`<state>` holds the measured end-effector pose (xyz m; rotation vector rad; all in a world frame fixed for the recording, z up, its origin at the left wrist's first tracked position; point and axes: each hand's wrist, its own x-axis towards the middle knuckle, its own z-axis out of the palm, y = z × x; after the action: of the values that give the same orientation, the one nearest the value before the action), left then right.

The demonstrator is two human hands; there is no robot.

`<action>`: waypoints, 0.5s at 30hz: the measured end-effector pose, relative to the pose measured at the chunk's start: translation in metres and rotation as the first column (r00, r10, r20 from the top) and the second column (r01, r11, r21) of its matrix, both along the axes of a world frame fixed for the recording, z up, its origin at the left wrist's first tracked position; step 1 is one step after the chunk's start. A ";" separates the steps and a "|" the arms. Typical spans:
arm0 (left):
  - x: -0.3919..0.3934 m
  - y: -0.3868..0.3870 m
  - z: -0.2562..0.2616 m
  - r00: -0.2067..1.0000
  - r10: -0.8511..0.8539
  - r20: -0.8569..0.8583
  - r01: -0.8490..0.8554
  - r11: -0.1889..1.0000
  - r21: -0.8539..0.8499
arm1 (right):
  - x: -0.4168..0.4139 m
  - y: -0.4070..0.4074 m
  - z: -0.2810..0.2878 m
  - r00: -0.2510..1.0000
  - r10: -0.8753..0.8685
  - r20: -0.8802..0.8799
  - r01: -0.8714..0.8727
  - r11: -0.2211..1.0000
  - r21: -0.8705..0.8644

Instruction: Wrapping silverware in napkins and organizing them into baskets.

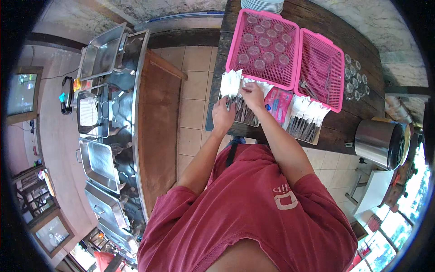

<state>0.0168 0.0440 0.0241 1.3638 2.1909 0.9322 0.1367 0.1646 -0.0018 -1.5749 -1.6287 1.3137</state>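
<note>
A tray of metal cutlery (246,112) with white paper napkins (231,83) wrapped around the upper ends lies on the dark wooden table. My left hand (223,115) is at the tray's left side, fingertips by the lower end of the leftmost napkins. Over the tray's middle, my right hand (253,97) has its fingers bent beside the napkins. Whether either hand grips a piece is too small to tell. Right of this tray lies a pink plastic packet (278,104), and beyond it a second tray of napkin-wrapped cutlery (302,129).
Behind the trays stand a pink plastic basket (296,34) of upturned glasses and another pink basket (340,81) holding a few utensils. More glasses (356,81), stacked plates (261,4) and a steel urn (373,142) are on the table. Steel pans (100,163) line the left counter.
</note>
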 end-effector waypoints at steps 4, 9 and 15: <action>0.014 0.004 0.015 0.998 -0.016 -0.063 0.020 0.998 0.065 | 0.030 -0.003 0.019 1.000 -0.004 -0.001 0.004 1.000 0.019; 0.065 0.020 0.043 0.959 -0.251 0.134 0.217 0.950 0.224 | 0.101 -0.005 0.058 0.941 -0.016 -0.339 -0.065 0.972 -0.225; 0.142 0.065 0.049 0.809 -0.556 0.190 0.519 0.828 0.212 | 0.194 0.015 0.082 0.937 -0.264 -0.230 0.234 0.961 -0.148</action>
<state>0.1590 0.1089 0.0732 1.7108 1.4435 0.9840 0.3312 0.1795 0.0802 -1.5542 -1.1766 1.4243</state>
